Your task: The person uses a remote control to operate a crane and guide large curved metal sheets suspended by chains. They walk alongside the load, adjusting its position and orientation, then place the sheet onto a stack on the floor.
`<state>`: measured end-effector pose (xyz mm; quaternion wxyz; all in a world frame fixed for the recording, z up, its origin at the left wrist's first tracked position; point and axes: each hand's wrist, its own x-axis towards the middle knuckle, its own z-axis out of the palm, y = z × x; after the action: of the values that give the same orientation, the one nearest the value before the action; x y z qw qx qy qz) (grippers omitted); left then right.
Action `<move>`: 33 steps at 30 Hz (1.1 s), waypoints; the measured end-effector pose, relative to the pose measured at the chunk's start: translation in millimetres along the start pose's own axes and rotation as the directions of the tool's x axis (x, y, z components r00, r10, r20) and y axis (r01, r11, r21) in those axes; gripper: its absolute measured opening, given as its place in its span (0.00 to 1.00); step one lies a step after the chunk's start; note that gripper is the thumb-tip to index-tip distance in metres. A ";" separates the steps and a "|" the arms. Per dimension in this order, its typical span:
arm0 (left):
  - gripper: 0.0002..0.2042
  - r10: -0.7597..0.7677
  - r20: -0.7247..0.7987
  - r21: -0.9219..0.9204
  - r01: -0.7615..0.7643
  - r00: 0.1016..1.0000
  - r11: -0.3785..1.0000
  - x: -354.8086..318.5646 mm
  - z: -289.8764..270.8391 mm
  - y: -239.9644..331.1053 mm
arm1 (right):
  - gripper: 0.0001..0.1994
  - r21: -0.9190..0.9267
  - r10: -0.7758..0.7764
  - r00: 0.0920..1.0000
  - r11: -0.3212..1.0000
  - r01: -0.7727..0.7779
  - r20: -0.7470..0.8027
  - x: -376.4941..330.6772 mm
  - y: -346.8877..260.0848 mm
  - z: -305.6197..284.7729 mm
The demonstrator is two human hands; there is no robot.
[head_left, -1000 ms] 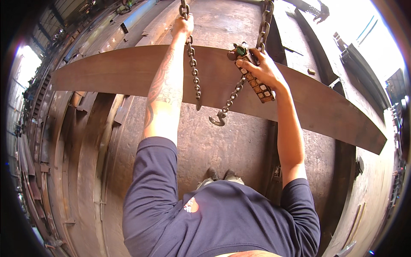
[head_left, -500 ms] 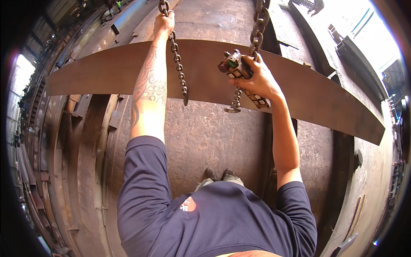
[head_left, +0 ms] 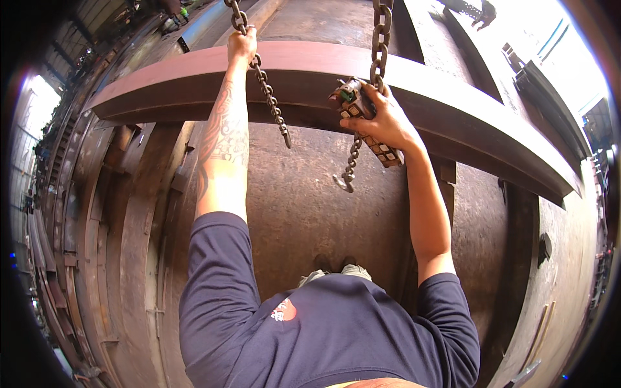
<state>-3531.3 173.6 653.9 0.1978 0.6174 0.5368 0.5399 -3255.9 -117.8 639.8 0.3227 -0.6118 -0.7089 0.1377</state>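
Note:
A steel beam (head_left: pixel 304 84) spans the view from left to right in front of me, with a pinkish upper face and a dark side face. My left hand (head_left: pixel 242 46), at the far end of my stretched arm, is wrapped round a chain (head_left: pixel 266 90) whose hooked end hangs against the beam. In my right hand (head_left: pixel 386 123) is a remote control (head_left: pixel 372 139) with rows of square buttons. A second, thicker chain (head_left: pixel 380 48) comes down at the right hand, which may also touch it. Below the remote hangs this chain's hook (head_left: pixel 345 185).
Broad steel plate (head_left: pixel 310 207) lies under my feet. Long steel sections (head_left: pixel 129 226) run along the left, and more beams (head_left: pixel 446 52) lie at the right. A dark lump (head_left: pixel 544 247) sits on the right-hand steel. A person (head_left: pixel 183 13) is far off at upper left.
The beam's appearance has changed from one brown face to a pinkish top above a dark side, as if turned. Both hooks have swung, and my left hand has come slightly lower.

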 end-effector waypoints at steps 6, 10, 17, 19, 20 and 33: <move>0.21 0.061 -0.102 0.021 -0.059 0.993 0.998 -11.4 -3.4 -8.8 | 0.51 -0.016 -0.025 0.999 1.000 0.024 -0.044 6.0 4.2 10.4; 0.22 -0.010 -0.043 0.022 0.011 0.999 1.000 -21.0 -6.5 2.4 | 0.54 0.062 0.024 1.000 0.998 -0.024 0.006 8.5 0.6 12.5; 0.12 0.046 -0.069 0.025 -0.045 0.997 0.999 -16.5 -12.0 -9.2 | 0.53 0.040 0.008 0.998 0.999 -0.011 0.062 6.7 1.1 19.0; 0.12 0.020 -0.061 -0.032 -0.022 0.998 0.999 -15.3 -13.9 -10.9 | 0.54 0.084 -0.012 0.997 0.996 0.006 0.073 8.4 3.4 21.9; 0.12 0.008 -0.051 -0.061 -0.011 0.999 0.998 -15.6 -11.9 -10.2 | 0.54 0.106 -0.017 0.997 0.994 0.009 0.076 8.3 5.2 22.5; 0.15 0.159 -0.116 -0.094 -0.170 0.980 0.981 19.8 -0.5 -61.1 | 0.39 0.529 -0.334 0.942 0.806 0.265 0.038 -20.2 66.8 20.4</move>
<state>-3562.3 212.0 612.7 0.1551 0.6186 0.4649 0.6141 -3215.8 -118.8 579.1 0.4461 -0.3724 -0.7527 0.3094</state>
